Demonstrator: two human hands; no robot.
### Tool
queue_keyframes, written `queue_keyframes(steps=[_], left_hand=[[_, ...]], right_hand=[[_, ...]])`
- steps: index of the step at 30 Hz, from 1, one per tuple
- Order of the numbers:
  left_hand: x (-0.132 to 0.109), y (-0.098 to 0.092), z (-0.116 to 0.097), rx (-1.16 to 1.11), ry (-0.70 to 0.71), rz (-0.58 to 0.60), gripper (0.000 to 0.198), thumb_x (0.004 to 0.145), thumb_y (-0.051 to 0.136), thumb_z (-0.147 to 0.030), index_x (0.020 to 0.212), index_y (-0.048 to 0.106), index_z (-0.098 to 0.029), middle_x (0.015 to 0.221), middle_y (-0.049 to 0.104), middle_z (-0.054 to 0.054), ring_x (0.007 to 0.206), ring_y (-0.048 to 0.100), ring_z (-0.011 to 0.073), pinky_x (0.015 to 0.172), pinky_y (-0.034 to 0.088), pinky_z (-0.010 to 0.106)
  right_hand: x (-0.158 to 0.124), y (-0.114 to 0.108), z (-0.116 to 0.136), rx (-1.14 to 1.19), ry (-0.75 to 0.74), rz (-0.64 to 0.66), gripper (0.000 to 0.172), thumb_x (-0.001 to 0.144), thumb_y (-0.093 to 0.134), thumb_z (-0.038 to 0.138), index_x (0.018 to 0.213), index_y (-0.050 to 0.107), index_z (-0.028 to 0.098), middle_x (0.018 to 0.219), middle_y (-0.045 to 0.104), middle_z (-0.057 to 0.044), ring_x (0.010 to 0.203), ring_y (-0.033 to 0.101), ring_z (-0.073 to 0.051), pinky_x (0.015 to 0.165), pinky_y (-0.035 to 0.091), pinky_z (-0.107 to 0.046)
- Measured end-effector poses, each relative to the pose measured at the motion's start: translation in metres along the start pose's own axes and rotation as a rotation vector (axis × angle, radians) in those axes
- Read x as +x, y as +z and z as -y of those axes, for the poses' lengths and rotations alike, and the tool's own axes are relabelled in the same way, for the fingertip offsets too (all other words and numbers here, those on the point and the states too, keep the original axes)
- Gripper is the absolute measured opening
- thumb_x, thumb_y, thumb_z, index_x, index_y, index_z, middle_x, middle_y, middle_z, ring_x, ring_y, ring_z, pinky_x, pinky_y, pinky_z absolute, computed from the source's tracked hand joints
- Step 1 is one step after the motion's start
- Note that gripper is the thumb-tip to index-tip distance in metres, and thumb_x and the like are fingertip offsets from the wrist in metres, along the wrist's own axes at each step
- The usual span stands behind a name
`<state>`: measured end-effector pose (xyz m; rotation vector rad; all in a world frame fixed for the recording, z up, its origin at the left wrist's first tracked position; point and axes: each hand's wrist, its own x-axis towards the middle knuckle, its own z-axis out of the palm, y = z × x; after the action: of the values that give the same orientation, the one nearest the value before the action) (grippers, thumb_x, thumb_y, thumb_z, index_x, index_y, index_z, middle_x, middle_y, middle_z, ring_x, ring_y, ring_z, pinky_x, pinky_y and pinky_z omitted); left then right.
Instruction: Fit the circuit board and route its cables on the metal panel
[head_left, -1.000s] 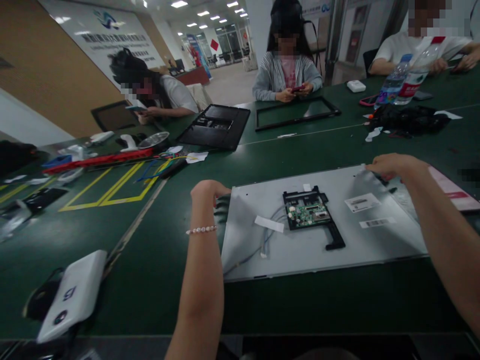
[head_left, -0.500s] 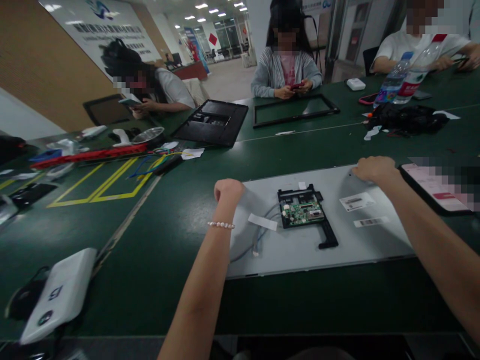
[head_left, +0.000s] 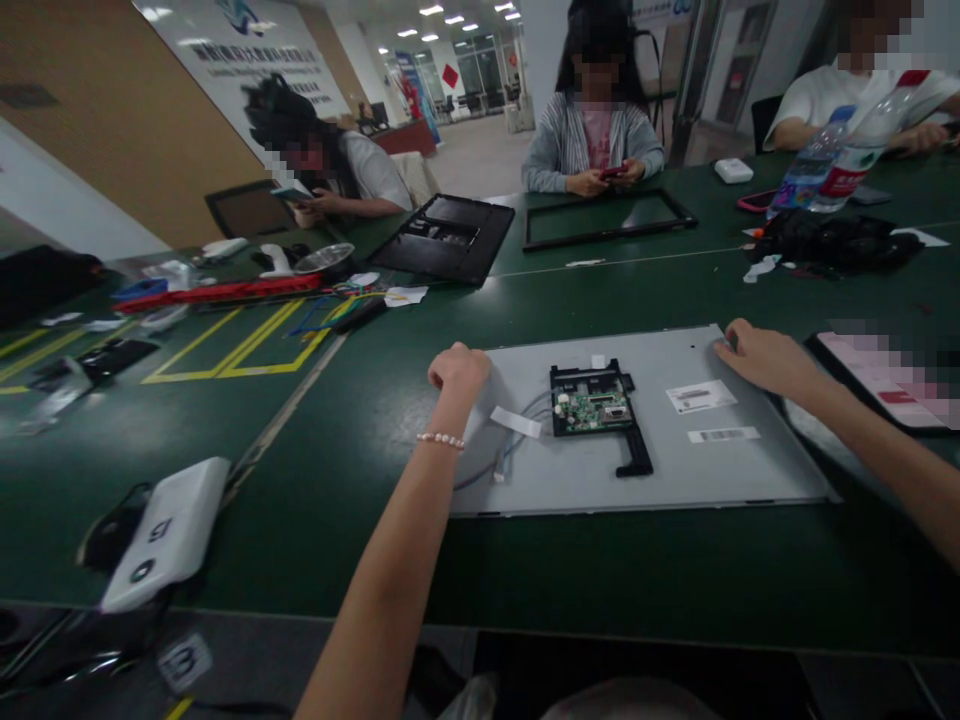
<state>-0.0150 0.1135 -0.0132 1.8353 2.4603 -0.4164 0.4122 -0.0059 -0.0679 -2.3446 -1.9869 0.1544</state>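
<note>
Green tabletop (head_left: 675, 572) in an open office. At centre, near side: flat grey rectangular metal panel (head_left: 667, 452). Apparently already out of its casing, with black plastic back cover (head_left: 416, 252) and thin black rectangular frame (head_left: 615, 235) well apart on the far side. Still on the panel: green circuit board (head_left: 589, 411) in a black plastic bracket (head_left: 638, 455), white paper strip (head_left: 515, 422). Right hand (head_left: 765, 358) closed on the far right corner; left hand (head_left: 459, 373) curled at the far left corner, fingertips hidden, grip impossible to tell. Bare forearms (head_left: 394, 565) stretched forward, beaded bracelet (head_left: 441, 439) on the left.
</note>
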Motion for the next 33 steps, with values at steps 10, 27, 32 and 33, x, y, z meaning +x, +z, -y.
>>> queue_keyframes(steps=[10,27,32,33], left_hand=[[-0.071,0.0,0.023,0.014,0.214,-0.295,0.055,0.093,0.042,-0.038,0.14,0.04,-0.009,0.129,0.054,0.025,0.117,0.053,0.0369,0.09,0.046,0.046],[-0.148,0.026,-0.026,-0.104,0.757,-0.419,0.057,0.1,0.03,-0.049,0.143,0.042,-0.014,0.152,0.036,0.02,0.142,0.029,0.035,0.11,0.029,0.057],[-0.187,0.034,-0.04,-0.065,1.048,-0.455,0.055,0.101,0.025,-0.05,0.14,0.047,-0.018,0.151,0.041,0.013,0.144,0.026,0.0286,0.114,0.023,0.058],[-0.194,0.035,-0.042,-0.059,1.1,-0.452,0.054,0.102,0.024,-0.05,0.138,0.048,-0.018,0.149,0.044,0.012,0.144,0.027,0.0271,0.115,0.022,0.058]], right_hand=[[-0.03,0.034,-0.009,0.053,-0.154,-0.237,0.05,0.093,0.034,0.038,0.133,0.051,0.013,0.126,0.052,-0.022,0.12,0.046,-0.036,0.096,0.039,-0.05],[-0.049,0.045,0.047,-0.004,-0.215,-0.292,0.057,0.099,0.016,0.038,0.142,0.045,0.013,0.145,0.045,-0.02,0.14,0.033,-0.035,0.11,0.025,-0.06],[-0.053,0.038,0.063,0.035,-0.25,-0.22,0.057,0.099,0.02,0.042,0.144,0.042,0.017,0.148,0.04,-0.02,0.141,0.03,-0.038,0.109,0.028,-0.059],[-0.054,0.037,0.061,0.043,-0.266,-0.204,0.057,0.099,0.02,0.044,0.145,0.041,0.018,0.147,0.041,-0.02,0.141,0.03,-0.038,0.108,0.028,-0.059]])
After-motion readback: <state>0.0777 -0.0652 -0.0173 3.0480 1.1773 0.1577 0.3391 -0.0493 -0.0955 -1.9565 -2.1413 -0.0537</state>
